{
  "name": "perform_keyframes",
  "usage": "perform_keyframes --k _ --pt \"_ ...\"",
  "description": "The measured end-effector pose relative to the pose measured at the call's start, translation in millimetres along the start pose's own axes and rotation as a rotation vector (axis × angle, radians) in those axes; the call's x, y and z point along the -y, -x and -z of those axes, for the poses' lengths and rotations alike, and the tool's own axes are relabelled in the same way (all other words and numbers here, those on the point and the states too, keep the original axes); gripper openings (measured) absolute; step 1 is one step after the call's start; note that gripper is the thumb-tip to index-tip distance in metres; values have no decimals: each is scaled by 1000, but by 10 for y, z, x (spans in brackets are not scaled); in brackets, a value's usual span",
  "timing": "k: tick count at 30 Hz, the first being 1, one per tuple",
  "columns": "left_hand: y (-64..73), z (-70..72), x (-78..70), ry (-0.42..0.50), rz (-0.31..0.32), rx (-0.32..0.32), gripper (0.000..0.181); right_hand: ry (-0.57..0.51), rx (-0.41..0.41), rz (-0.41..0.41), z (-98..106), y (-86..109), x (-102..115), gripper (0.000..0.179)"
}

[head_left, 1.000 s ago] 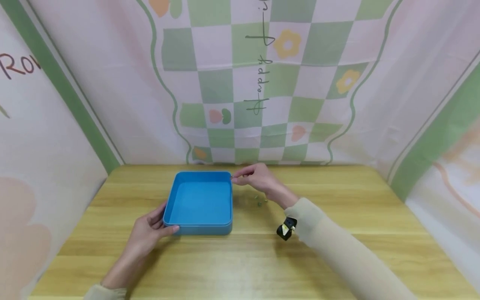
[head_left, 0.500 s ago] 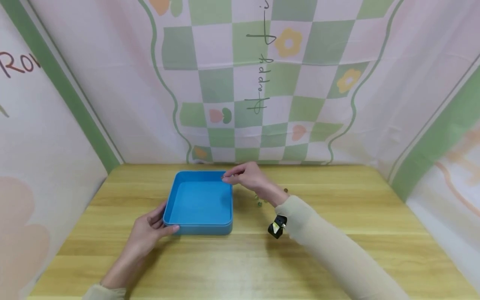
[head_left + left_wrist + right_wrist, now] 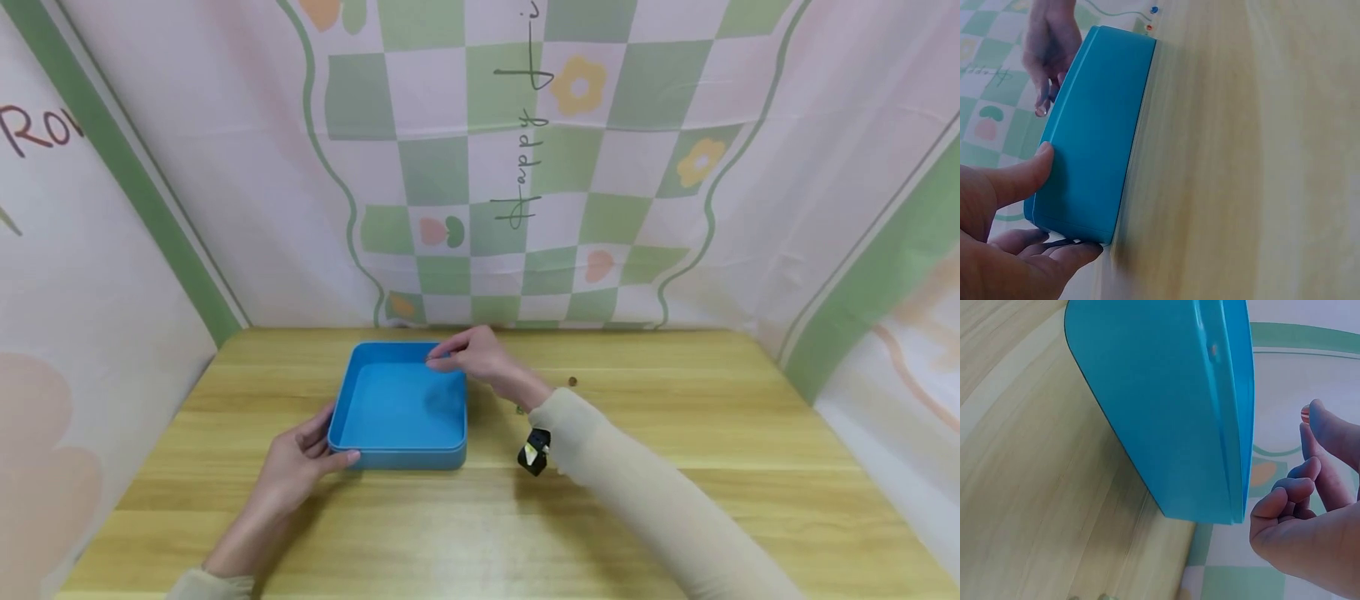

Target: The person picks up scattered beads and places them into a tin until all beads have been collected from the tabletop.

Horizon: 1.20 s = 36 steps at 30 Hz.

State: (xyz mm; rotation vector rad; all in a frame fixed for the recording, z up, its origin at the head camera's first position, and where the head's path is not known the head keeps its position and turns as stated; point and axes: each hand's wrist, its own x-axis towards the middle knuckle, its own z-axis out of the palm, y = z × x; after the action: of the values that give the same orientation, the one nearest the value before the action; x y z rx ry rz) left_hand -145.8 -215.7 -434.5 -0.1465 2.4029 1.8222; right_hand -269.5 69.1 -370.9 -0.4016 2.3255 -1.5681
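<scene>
Head view: right hand [image 3: 483, 356] pinching a striped ball above a blue box [image 3: 408, 459]

The blue box, square and open-topped, sits left of centre in the lower half of the frame. Its smooth floor shows across most of the interior, shaded at right beneath the right hand. The left hand [image 3: 292, 463] grips the near left corner, thumb against the front wall, fingers around the side. The right hand reaches in over the upper right of the box; its thumb and forefinger pinch the small striped ball [image 3: 1305, 414], orange-red and pale, with the other fingers curled. As I see it from both wrist views, the ball is above the rim, apart from the walls.

Right of the box, a tiny green object [image 3: 520, 409] lies partly masked by the right wrist; a small brown object [image 3: 573, 381] lies farther right. A black device [image 3: 534, 452] hangs at the cuff of the pale right sleeve [image 3: 637, 475].

All rest on a wood-grain table [image 3: 480, 533]. Behind, a green-and-white checked cloth [image 3: 495, 167] with flowers and sideways lettering fills the upper centre; a pale panel [image 3: 112, 275] with a green band slants along the left.
</scene>
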Motion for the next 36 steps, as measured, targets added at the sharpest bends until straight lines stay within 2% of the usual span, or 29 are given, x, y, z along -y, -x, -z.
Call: perform_keyframes --k 8,14,18,28,36 --pt "-3 3 8 -4 1 -1 90 65 -2 3 -125 -77 75 18" --pt "5 -1 7 -4 -14 2 88 105 -15 -28 -200 -124 127 15" --pt "-4 2 7 -9 -12 2 87 107 -16 -47 -244 -153 150 14" --pt "-6 1 0 2 -2 5 85 83 2 -27 -367 -217 142 13" --pt "-10 -7 -1 8 11 2 86 83 -15 -32 -400 -267 109 12"
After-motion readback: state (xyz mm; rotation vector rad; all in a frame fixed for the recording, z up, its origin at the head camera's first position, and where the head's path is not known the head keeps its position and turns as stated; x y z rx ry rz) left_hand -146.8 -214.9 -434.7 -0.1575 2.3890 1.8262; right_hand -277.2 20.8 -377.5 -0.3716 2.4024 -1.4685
